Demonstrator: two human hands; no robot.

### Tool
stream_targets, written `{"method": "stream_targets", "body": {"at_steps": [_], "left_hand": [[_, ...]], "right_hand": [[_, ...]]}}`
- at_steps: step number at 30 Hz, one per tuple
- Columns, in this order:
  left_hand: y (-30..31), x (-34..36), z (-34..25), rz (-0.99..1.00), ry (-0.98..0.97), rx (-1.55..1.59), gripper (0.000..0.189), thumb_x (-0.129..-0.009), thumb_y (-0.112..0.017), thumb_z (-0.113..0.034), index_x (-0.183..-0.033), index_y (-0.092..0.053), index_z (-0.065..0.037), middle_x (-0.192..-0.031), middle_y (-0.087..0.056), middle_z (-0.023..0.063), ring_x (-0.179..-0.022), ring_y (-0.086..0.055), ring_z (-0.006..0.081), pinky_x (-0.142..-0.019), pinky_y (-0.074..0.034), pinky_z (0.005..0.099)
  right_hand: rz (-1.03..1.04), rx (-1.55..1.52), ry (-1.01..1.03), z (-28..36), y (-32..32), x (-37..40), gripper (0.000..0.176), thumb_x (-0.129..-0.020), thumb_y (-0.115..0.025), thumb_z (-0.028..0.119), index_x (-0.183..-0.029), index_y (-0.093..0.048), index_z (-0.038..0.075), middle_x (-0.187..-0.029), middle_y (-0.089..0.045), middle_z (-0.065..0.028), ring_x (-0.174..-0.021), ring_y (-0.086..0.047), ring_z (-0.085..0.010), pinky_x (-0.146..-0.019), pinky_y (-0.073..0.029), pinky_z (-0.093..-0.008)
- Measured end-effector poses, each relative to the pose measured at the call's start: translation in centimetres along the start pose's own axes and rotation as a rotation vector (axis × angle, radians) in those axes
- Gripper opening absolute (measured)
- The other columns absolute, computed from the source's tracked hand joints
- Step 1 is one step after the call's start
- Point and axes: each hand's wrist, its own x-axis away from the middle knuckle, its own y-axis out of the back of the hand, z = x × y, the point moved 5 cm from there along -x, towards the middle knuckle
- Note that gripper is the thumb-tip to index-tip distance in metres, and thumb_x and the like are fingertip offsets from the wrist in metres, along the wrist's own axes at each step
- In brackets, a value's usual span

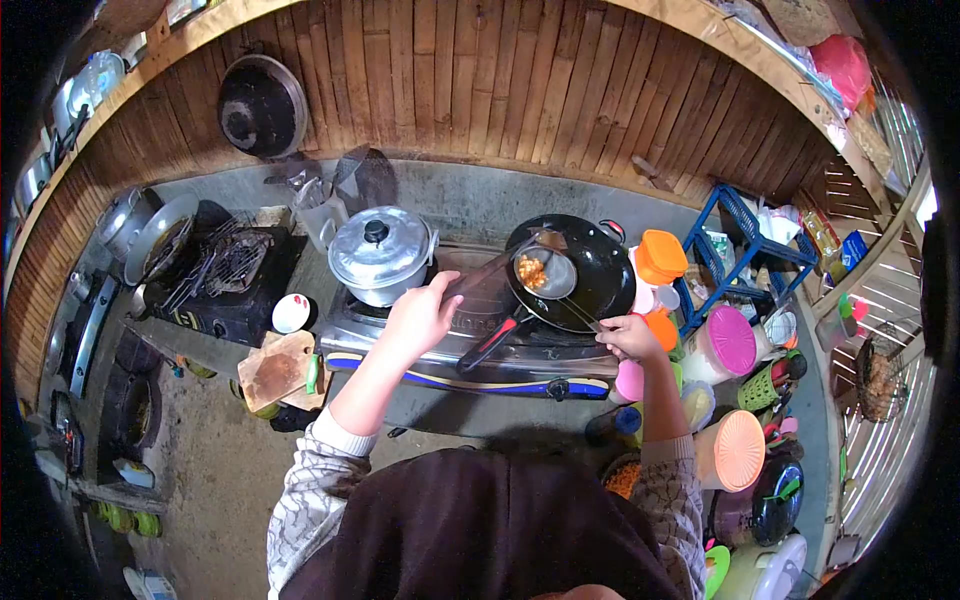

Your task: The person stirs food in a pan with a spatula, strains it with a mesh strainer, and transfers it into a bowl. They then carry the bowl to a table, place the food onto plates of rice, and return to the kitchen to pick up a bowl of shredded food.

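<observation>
My left hand (424, 316) is closed around the dark handle of a spatula (487, 272), whose head reaches over the frying pan. My right hand (630, 337) grips the thin wire handle of a strainer (556, 280). Golden-brown fried bits (531, 271) lie in the strainer's mesh bowl, close under the spatula head. Both tools are above the black frying pan (604, 268), which sits on the right burner of a gas stove (440, 352). The pan's black and red handle points toward me. Dark, shiny oil seems to cover its bottom.
A lidded aluminium pot (376, 250) stands on the left burner. Farther left are a cutting board (277, 368), a small white cup (291, 313) and a blackened grill stove (215, 285). Plastic containers (733, 450) and a blue rack (760, 245) crowd the right side.
</observation>
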Motion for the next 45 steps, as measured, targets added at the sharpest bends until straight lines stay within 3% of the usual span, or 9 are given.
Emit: {"method": "stream_targets", "body": {"at_steps": [7,9,10,13,16,19,26,36,45], "left_hand": [[-0.2,0.0,-0.1,0.0,-0.006,0.009,0.031,-0.078,-0.056,-0.018,-0.107,-0.048,-0.008,-0.069,-0.06,0.0184,-0.067,-0.059,0.0362,-0.06,-0.046,0.0439],[-0.2,0.0,-0.2,0.002,-0.005,0.009,0.031,-0.078,-0.056,-0.018,-0.107,-0.049,-0.008,-0.068,-0.06,0.0183,-0.067,-0.059,0.0361,-0.06,-0.046,0.0438],[-0.2,0.0,-0.2,0.003,-0.004,0.01,0.031,-0.078,-0.056,-0.017,-0.107,-0.049,-0.008,-0.068,-0.06,0.0182,-0.067,-0.059,0.036,-0.06,-0.046,0.0437],[-0.2,0.0,-0.3,-0.01,-0.025,0.012,0.031,-0.078,-0.056,-0.017,-0.107,-0.049,-0.008,-0.067,-0.059,0.0181,-0.066,-0.059,0.0359,-0.059,-0.046,0.0437],[-0.4,-0.1,-0.3,-0.007,-0.028,-0.006,0.032,-0.078,-0.057,-0.017,-0.107,-0.048,-0.007,-0.067,-0.059,0.0179,-0.066,-0.059,0.0358,-0.059,-0.046,0.0438],[-0.4,-0.1,-0.4,-0.008,-0.032,-0.013,0.032,-0.078,-0.057,-0.018,-0.106,-0.048,-0.007,-0.067,-0.06,0.0177,-0.065,-0.058,0.0358,-0.059,-0.046,0.0439],[-0.5,-0.2,-0.2,0.007,-0.006,-0.027,0.032,-0.078,-0.056,-0.018,-0.107,-0.048,-0.008,-0.067,-0.059,0.0176,-0.065,-0.058,0.0358,-0.059,-0.046,0.0442],[-0.5,-0.3,0.2,-0.026,-0.025,-0.02,0.032,-0.078,-0.056,-0.018,-0.108,-0.047,-0.008,-0.067,-0.059,0.0179,-0.065,-0.058,0.036,-0.058,-0.045,0.0447],[-1.5,-0.4,1.3,-0.064,-0.037,0.003,0.034,-0.078,-0.057,-0.019,-0.109,-0.047,-0.007,-0.069,-0.059,0.0195,-0.067,-0.058,0.0374,-0.06,-0.045,0.0443]], "right_hand": [[-0.193,0.065,0.046,-0.1,4.6,1.2,0.025,-0.066,-0.062,0.006,-0.09,-0.061,-0.001,-0.056,-0.054,-0.0019,-0.042,-0.047,-0.0069,-0.039,-0.037,-0.0205],[-0.325,0.395,0.083,0.7,6.2,1.8,0.023,-0.066,-0.061,0.006,-0.088,-0.062,-0.001,-0.055,-0.054,-0.0028,-0.043,-0.05,-0.0088,-0.041,-0.041,-0.0232],[-0.377,0.427,0.101,0.9,6.7,2.1,0.024,-0.065,-0.058,0.005,-0.088,-0.061,-0.001,-0.057,-0.057,-0.0107,-0.049,-0.058,-0.0206,-0.049,-0.048,-0.0318],[-0.525,0.846,0.261,-0.2,7.9,1.4,0.022,-0.063,-0.056,0.004,-0.083,-0.06,-0.003,-0.065,-0.059,-0.0202,-0.062,-0.06,-0.0325,-0.059,-0.048,-0.0393],[-0.526,0.92,0.15,-1.4,7.9,0.6,0.019,-0.06,-0.056,0.005,-0.077,-0.059,-0.003,-0.074,-0.057,-0.0248,-0.074,-0.058,-0.0381,-0.067,-0.046,-0.043],[-0.455,0.945,0.137,-1.3,6.3,0.8,0.016,-0.06,-0.057,0.005,-0.073,-0.057,-0.002,-0.074,-0.058,-0.0233,-0.072,-0.058,-0.0376,-0.064,-0.046,-0.0416],[-0.055,0.466,-0.056,-1.5,3.0,0.4,0.023,-0.068,-0.066,0.013,-0.085,-0.061,0.0,-0.061,-0.056,-0.0046,-0.047,-0.05,-0.0092,-0.043,-0.041,-0.0254],[0.03,0.168,0.024,-0.5,2.1,0.2,0.033,-0.07,-0.062,0.013,-0.097,-0.058,-0.004,-0.056,-0.055,-0.0032,-0.043,-0.048,-0.0081,-0.039,-0.038,-0.0226],[-0.206,0.286,0.031,0.0,5.0,3.1,0.015,-0.068,-0.065,0.016,-0.068,-0.059,0.002,-0.049,-0.05,-0.0018,-0.039,-0.047,-0.0096,-0.037,-0.036,-0.0246]]}}
